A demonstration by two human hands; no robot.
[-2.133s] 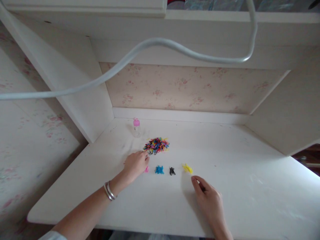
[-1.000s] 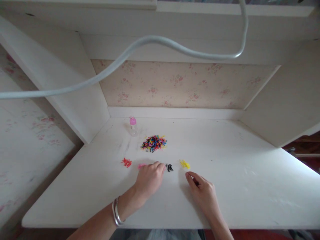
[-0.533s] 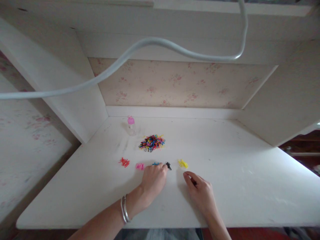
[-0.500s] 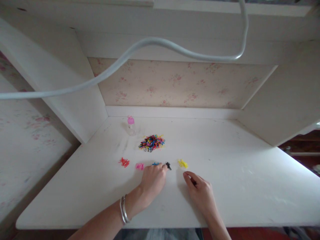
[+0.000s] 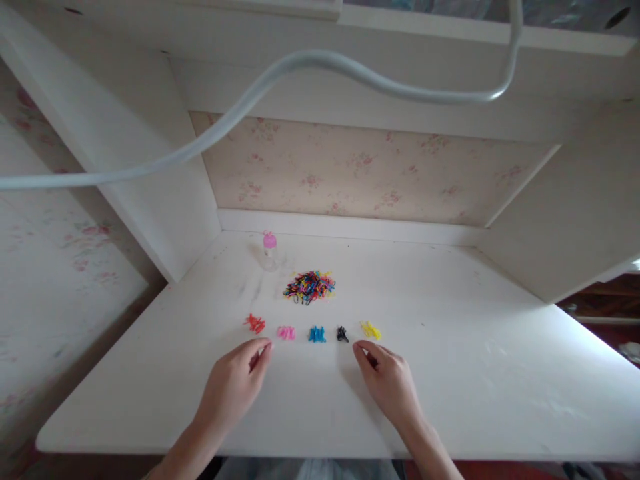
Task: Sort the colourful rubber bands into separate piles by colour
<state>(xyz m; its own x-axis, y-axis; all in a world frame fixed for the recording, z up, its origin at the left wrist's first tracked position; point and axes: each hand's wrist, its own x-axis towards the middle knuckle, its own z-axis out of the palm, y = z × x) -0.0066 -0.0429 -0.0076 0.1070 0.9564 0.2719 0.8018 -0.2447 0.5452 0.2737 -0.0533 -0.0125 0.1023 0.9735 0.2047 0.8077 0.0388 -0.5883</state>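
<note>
My left hand (image 5: 236, 379) is closed in a pinch just below the small red pile (image 5: 255, 324) and the pink pile (image 5: 287, 333) of rubber bands. My right hand (image 5: 389, 379), its fingertips also pinched, is in front of the black pile (image 5: 343, 334) and the yellow pile (image 5: 371, 329). What either pinch holds, if anything, is too small to see. Between the hands, a little farther back, lies a blue pile (image 5: 317, 334). Behind this row is a larger heap of mixed-colour rubber bands (image 5: 310, 287).
A clear little bottle with a pink cap (image 5: 270, 252) stands at the back left of the white table (image 5: 475, 373). A white cable (image 5: 320, 60) crosses high in front of the shelf. White side panels (image 5: 565, 220) and a floral back wall (image 5: 360, 170) enclose the back.
My left hand has moved left from the black pile to below the red and pink piles, uncovering the blue pile. My right hand has shifted slightly left. The view has tilted a little.
</note>
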